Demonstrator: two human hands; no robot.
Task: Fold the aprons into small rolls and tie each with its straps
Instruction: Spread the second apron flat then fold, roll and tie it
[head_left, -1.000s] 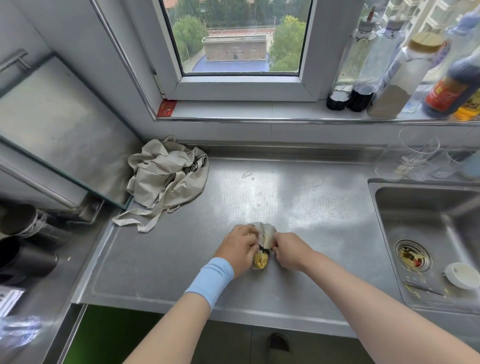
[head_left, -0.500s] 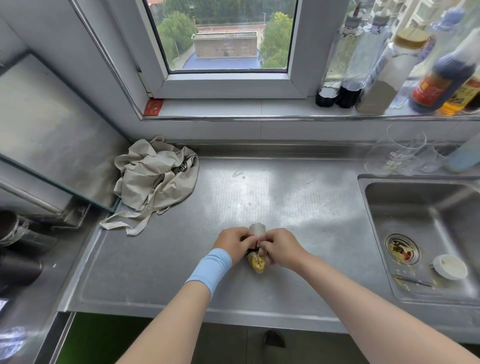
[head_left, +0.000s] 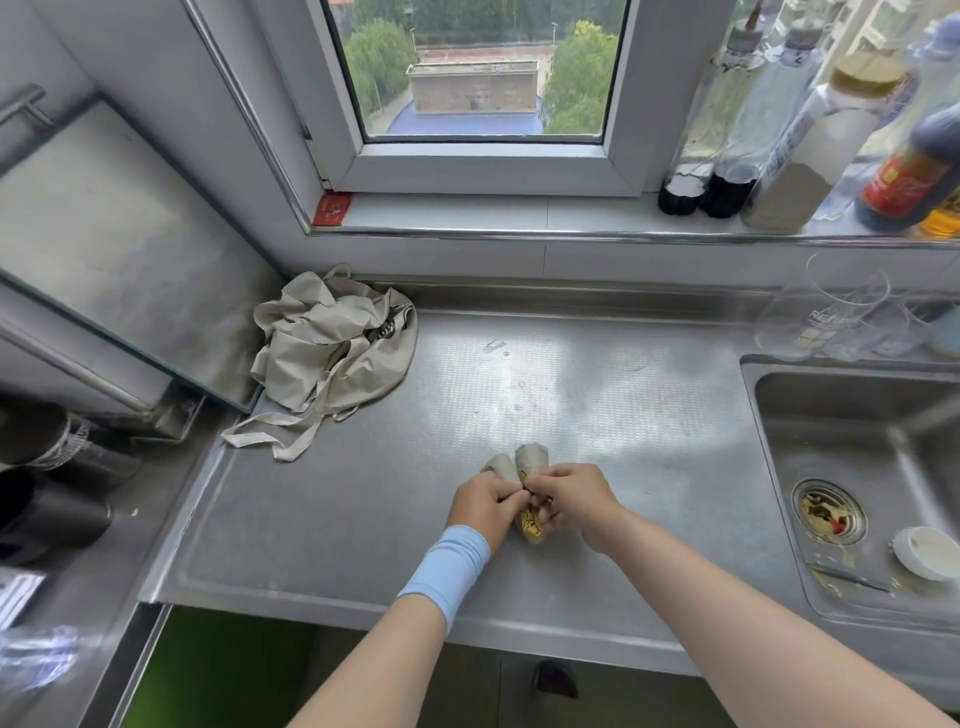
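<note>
A small rolled apron (head_left: 531, 460), beige with a yellow printed end, lies on the steel counter (head_left: 597, 405) near its front edge. My left hand (head_left: 483, 506), with a light blue wristband, and my right hand (head_left: 569, 493) meet over the roll's middle, fingers pinched on it and on a thin dark strap. Most of the roll is hidden under the fingers. A second beige apron (head_left: 332, 353) lies crumpled at the back left corner, its straps trailing toward the front.
A sink (head_left: 862, 467) with a drain strainer and a small white bowl (head_left: 924, 551) is on the right. Bottles (head_left: 810, 140) line the windowsill. Clear glasses (head_left: 826, 312) stand behind the sink. Dark cups (head_left: 47, 509) sit at the left.
Both hands have drawn closer together over the roll's middle, fingertips now touching. The roll stays in the same place on the counter.
</note>
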